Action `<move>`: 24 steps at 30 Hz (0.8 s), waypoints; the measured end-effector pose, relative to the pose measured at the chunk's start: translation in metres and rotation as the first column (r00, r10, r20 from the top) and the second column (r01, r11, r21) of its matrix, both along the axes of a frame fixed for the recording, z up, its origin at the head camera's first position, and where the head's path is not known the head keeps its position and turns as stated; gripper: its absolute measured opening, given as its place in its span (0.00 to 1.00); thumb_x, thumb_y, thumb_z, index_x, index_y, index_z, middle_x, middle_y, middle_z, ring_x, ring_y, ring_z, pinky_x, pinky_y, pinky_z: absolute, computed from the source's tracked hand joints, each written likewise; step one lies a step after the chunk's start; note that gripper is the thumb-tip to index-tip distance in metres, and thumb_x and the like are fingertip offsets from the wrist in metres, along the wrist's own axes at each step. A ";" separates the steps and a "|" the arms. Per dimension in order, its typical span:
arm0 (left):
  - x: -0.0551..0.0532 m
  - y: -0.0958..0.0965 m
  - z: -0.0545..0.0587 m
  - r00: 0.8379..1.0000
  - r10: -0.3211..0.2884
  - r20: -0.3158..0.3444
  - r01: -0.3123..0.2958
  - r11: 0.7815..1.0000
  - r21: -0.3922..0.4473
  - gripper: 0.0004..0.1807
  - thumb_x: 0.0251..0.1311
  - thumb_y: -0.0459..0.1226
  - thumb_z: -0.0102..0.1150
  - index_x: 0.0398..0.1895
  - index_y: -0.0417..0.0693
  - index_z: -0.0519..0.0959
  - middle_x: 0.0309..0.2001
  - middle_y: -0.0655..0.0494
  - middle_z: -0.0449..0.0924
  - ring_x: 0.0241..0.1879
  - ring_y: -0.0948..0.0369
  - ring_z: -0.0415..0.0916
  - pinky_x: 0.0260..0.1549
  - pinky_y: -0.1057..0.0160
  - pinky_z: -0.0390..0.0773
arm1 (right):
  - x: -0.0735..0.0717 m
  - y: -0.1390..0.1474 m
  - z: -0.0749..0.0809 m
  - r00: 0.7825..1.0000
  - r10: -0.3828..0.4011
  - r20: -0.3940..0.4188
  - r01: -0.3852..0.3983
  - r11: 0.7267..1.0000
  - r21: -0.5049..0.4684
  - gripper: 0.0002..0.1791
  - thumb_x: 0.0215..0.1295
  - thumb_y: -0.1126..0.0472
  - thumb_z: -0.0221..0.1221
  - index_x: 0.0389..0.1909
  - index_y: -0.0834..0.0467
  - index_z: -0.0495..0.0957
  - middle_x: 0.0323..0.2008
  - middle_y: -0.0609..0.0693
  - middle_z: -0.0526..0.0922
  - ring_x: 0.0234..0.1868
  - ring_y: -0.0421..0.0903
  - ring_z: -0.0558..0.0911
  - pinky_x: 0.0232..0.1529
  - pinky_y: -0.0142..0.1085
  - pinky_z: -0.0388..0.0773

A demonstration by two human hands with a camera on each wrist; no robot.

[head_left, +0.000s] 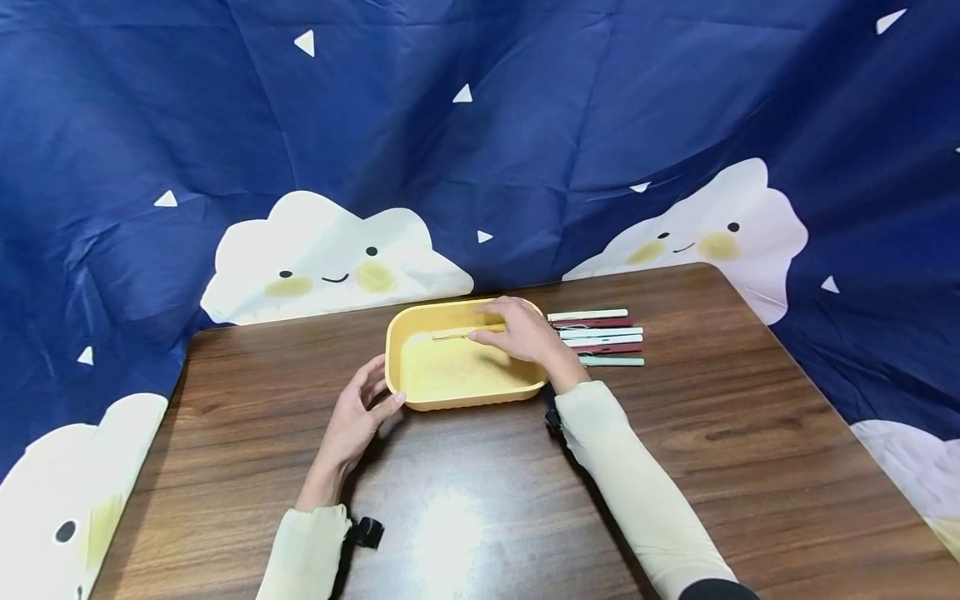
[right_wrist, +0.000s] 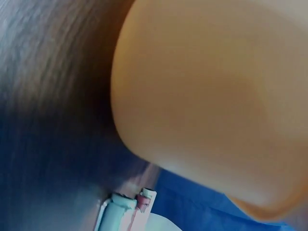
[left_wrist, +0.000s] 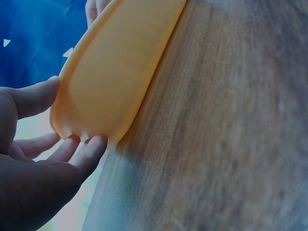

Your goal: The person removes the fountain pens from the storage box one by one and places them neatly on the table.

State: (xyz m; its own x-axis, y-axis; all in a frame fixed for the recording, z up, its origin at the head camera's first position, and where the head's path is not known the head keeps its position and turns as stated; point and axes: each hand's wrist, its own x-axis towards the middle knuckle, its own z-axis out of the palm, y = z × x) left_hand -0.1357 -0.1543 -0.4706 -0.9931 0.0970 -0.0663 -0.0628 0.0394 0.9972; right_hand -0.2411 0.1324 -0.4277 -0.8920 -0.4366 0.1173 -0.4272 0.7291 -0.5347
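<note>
A shallow yellow plastic basket (head_left: 450, 403) stands near the back of the wooden table. My left hand (head_left: 354, 419) grips its near left corner. In the left wrist view the thumb (left_wrist: 44, 94) lies at the rim, and the fingertips (left_wrist: 96, 144) press against the end wall. Over the basket's right half is my right hand (head_left: 517, 331), pinching a slim yellow pen (head_left: 447, 336) low inside it. The pen's far end is hidden behind the fingers. The right wrist view shows mostly the basket's outer wall (right_wrist: 202, 106), without the hand.
Several pens lie side by side just right of the basket, among them a white pen (head_left: 588, 316), a dark red pen (head_left: 611, 322) and a pale green pen (head_left: 615, 362). A blue cloth (head_left: 517, 150) with cloud prints hangs behind the wooden table (head_left: 750, 467).
</note>
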 end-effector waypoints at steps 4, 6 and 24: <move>-0.001 0.000 0.000 1.000 -0.003 0.002 0.003 1.000 0.008 0.37 0.64 0.25 0.64 0.75 0.41 0.62 0.68 0.40 0.67 0.67 0.46 0.66 0.53 0.72 0.74 | -0.004 -0.003 -0.004 1.000 -0.007 0.018 0.007 1.000 0.006 0.30 0.67 0.44 0.65 0.64 0.57 0.79 0.62 0.54 0.80 0.65 0.52 0.76 0.66 0.44 0.69; -0.001 0.000 0.000 1.000 -0.003 0.006 0.003 1.000 0.007 0.37 0.64 0.25 0.64 0.75 0.41 0.62 0.68 0.40 0.67 0.67 0.46 0.66 0.53 0.72 0.74 | -0.006 -0.005 -0.006 0.999 -0.012 0.030 0.011 1.000 0.013 0.30 0.67 0.44 0.66 0.64 0.56 0.79 0.61 0.53 0.81 0.64 0.52 0.76 0.66 0.44 0.69; -0.001 0.000 0.001 1.000 -0.004 0.010 0.004 1.000 0.000 0.37 0.64 0.25 0.63 0.75 0.41 0.62 0.68 0.39 0.67 0.67 0.46 0.66 0.54 0.72 0.74 | -0.006 -0.016 -0.016 0.996 -0.074 0.045 0.068 0.992 0.109 0.29 0.66 0.40 0.64 0.61 0.54 0.81 0.63 0.50 0.80 0.67 0.54 0.72 0.69 0.48 0.63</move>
State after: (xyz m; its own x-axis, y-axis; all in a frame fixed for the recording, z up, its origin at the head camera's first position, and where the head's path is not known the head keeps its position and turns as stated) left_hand -0.1363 -0.1541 -0.4691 -0.9920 0.1007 -0.0764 -0.0727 0.0393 0.9966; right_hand -0.2468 0.1161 -0.4434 -0.9247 -0.3795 0.0285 -0.3473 0.8108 -0.4712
